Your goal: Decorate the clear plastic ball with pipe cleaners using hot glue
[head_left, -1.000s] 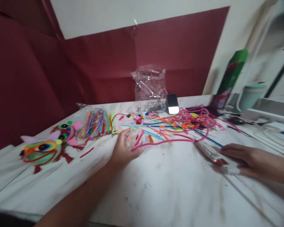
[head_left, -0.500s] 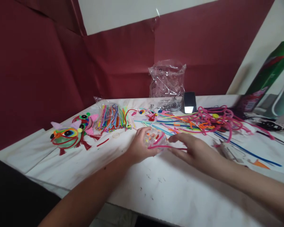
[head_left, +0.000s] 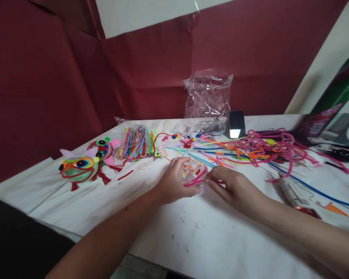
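My left hand (head_left: 176, 180) is wrapped round the left side of a clear plastic ball (head_left: 190, 170) with orange, red and yellow bits on it. A pink pipe cleaner (head_left: 194, 180) lies across the ball's front. My right hand (head_left: 229, 184) pinches the right end of that pipe cleaner between thumb and forefinger, close beside the ball. Both hands are above the white marbled table (head_left: 174, 221). Behind the ball lie blue pipe cleaners (head_left: 202, 159) and a tangle of pink ones (head_left: 282, 145).
Two decorated animal-head figures (head_left: 81, 168) stand at left beside a bag of colourful pipe cleaners (head_left: 138, 143). A crumpled clear bag (head_left: 208, 97) and a dark box (head_left: 236, 124) are at the back. On the right lie a glue gun (head_left: 334, 209) and a green package (head_left: 331, 97).
My right thumb and forefinger have closed together near the ball, and the pink pipe cleaner now follows its surface more closely. The view has shifted slightly.
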`<state>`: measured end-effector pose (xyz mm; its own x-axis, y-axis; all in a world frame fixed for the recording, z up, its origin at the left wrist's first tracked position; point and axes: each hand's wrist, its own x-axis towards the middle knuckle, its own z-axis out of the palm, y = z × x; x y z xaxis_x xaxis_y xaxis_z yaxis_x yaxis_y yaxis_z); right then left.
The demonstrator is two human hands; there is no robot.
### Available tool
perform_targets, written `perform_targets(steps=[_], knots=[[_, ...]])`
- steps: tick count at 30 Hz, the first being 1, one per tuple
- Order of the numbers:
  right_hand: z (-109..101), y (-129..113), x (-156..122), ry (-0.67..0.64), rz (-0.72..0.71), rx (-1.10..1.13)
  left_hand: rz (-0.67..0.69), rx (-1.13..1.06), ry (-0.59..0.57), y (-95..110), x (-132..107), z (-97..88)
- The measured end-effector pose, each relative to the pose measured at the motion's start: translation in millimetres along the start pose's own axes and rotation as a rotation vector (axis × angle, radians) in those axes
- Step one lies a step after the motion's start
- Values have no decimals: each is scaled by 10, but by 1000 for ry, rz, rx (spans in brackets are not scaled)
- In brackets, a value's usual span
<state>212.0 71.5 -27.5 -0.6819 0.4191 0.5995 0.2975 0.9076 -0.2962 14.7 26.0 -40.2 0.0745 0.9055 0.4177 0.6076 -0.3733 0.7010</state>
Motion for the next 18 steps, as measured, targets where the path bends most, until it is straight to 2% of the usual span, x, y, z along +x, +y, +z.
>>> perform_targets(steps=[10, 18], knots=[[17, 32, -15, -2, 41, -21, 42, 36, -26, 2, 14, -1], [11, 82, -19, -64, 284, 96, 74, 14, -57, 7, 2, -21]])
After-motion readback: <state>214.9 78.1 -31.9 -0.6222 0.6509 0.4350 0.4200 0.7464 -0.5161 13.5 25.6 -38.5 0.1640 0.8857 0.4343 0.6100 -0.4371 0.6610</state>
